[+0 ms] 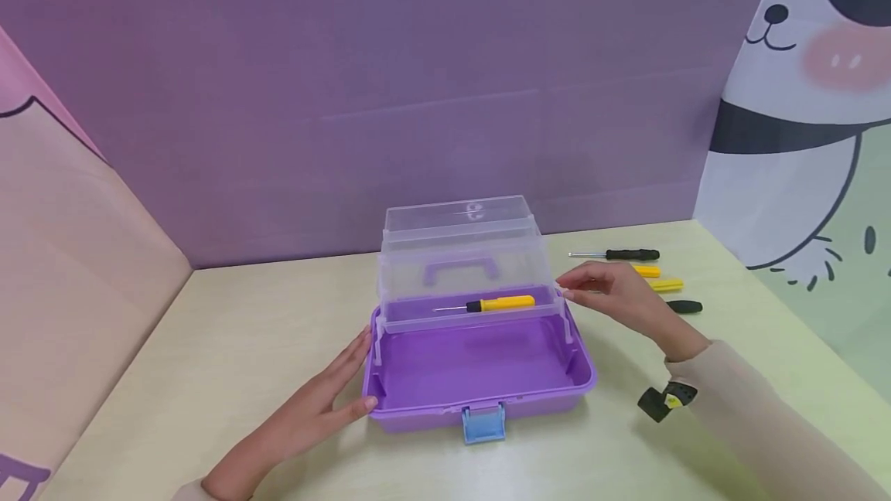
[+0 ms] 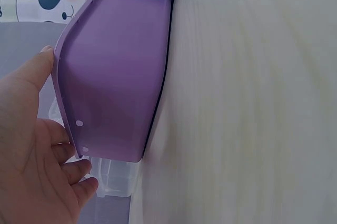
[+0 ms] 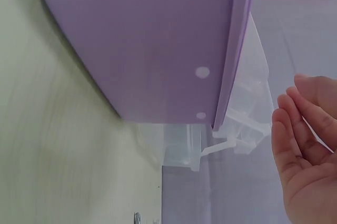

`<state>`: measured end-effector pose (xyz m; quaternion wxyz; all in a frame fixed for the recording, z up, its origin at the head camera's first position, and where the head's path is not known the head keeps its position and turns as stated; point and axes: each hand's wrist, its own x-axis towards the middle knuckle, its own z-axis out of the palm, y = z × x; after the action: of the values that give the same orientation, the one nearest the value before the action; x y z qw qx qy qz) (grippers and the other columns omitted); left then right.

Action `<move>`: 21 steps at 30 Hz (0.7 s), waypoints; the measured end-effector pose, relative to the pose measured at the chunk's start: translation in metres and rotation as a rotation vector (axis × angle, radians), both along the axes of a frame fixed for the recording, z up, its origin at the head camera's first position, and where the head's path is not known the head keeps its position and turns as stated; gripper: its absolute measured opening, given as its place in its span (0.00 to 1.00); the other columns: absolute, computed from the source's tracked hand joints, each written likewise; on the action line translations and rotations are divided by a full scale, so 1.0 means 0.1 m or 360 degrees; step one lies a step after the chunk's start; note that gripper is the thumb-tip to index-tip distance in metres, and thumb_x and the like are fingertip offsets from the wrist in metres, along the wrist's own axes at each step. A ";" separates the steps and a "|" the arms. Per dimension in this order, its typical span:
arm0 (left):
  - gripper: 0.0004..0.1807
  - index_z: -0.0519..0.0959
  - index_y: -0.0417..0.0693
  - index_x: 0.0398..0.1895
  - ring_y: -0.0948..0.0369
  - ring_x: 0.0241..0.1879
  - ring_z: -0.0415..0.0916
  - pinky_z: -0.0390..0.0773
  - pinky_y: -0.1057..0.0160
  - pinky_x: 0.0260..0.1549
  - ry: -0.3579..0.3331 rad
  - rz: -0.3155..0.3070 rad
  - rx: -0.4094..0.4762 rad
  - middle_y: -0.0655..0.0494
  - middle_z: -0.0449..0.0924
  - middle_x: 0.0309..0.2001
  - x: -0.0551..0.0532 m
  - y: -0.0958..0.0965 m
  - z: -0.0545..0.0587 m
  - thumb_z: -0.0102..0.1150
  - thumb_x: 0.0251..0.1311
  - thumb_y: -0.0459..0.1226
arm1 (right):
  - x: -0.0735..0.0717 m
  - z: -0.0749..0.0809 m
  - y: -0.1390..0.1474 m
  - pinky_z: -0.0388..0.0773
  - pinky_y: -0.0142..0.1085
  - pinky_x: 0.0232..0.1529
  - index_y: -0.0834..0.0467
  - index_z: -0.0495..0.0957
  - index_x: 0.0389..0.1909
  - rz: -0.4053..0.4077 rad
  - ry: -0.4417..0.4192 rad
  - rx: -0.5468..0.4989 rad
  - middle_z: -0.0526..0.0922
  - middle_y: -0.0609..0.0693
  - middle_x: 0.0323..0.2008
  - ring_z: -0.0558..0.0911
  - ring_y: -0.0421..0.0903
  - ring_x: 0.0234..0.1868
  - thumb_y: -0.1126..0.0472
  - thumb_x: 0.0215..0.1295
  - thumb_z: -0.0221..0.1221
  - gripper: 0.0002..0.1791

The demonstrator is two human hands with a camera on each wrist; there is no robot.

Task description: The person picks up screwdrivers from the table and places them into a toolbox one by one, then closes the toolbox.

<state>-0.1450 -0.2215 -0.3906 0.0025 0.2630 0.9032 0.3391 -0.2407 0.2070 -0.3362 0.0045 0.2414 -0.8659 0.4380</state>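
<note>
A purple toolbox (image 1: 480, 362) stands open on the table, its clear lid (image 1: 404, 277) tipped back. Across its rear part sits a clear tray (image 1: 411, 325) holding a screwdriver (image 1: 506, 303) with a yellow handle. My left hand (image 1: 323, 404) rests along the toolbox's left side, the thumb at the front corner of the rim (image 2: 57, 77) and the other fingers farther back. At the right end of the tray is my right hand (image 1: 612, 296), fingertips right by its edge. Seen from the right wrist, its fingers (image 3: 287, 145) are loosely bent, with nothing between them and the thumb.
Right of the toolbox lie a black-handled screwdriver (image 1: 632, 254), two yellow handles (image 1: 666, 284) and another black handle (image 1: 685, 306), partly behind my right hand. A blue latch (image 1: 483, 425) hangs at the toolbox's front. A purple backdrop (image 1: 445, 99) rises behind the table (image 1: 278, 308).
</note>
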 end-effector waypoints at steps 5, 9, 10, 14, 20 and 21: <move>0.41 0.43 0.52 0.75 0.43 0.71 0.45 0.57 0.38 0.61 0.0012 -0.0001 -0.0010 0.53 0.37 0.75 0.00 0.00 -0.01 0.53 0.66 0.46 | 0.02 -0.02 0.06 0.79 0.27 0.43 0.66 0.79 0.47 0.0016 0.0017 -0.0042 0.81 0.62 0.45 0.80 0.35 0.41 0.65 0.62 0.61 0.14; 0.41 0.42 0.51 0.75 0.43 0.71 0.44 0.57 0.37 0.61 -0.0004 -0.0002 0.0001 0.52 0.37 0.75 0.01 0.00 0.00 0.53 0.66 0.46 | 0.04 -0.03 0.10 0.79 0.28 0.42 0.65 0.80 0.46 0.0014 0.0022 -0.0030 0.81 0.60 0.44 0.80 0.33 0.41 0.64 0.61 0.62 0.14; 0.41 0.43 0.51 0.75 0.42 0.71 0.44 0.57 0.37 0.60 -0.0006 -0.0002 0.0002 0.52 0.37 0.75 0.01 0.01 0.00 0.53 0.66 0.46 | 0.05 -0.03 0.11 0.79 0.28 0.42 0.65 0.80 0.46 0.0013 0.0027 -0.0023 0.81 0.60 0.44 0.80 0.32 0.41 0.64 0.61 0.62 0.14; 0.42 0.42 0.52 0.75 0.42 0.71 0.45 0.58 0.36 0.60 -0.0010 -0.0003 0.0008 0.51 0.38 0.75 0.01 0.01 0.01 0.53 0.66 0.46 | 0.07 -0.04 0.18 0.79 0.27 0.43 0.63 0.80 0.46 0.0002 0.0039 -0.0027 0.82 0.57 0.44 0.80 0.31 0.42 0.64 0.61 0.62 0.13; 0.42 0.42 0.53 0.75 0.43 0.71 0.44 0.58 0.37 0.60 0.0000 -0.0001 0.0003 0.51 0.38 0.75 0.00 0.01 0.01 0.53 0.66 0.46 | 0.11 -0.06 0.30 0.79 0.27 0.43 0.64 0.80 0.47 -0.0014 -0.0003 -0.0039 0.83 0.52 0.43 0.81 0.33 0.42 0.63 0.62 0.62 0.14; 0.42 0.42 0.53 0.75 0.43 0.71 0.44 0.58 0.37 0.60 0.0003 -0.0001 0.0002 0.52 0.37 0.75 0.00 0.01 0.01 0.53 0.66 0.46 | 0.11 -0.07 0.32 0.79 0.27 0.43 0.64 0.80 0.47 -0.0018 -0.0008 -0.0036 0.83 0.50 0.43 0.81 0.32 0.42 0.62 0.62 0.62 0.15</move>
<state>-0.1448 -0.2202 -0.3895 0.0016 0.2635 0.9030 0.3393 -0.2297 0.2388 -0.3429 0.0076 0.2354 -0.8622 0.4484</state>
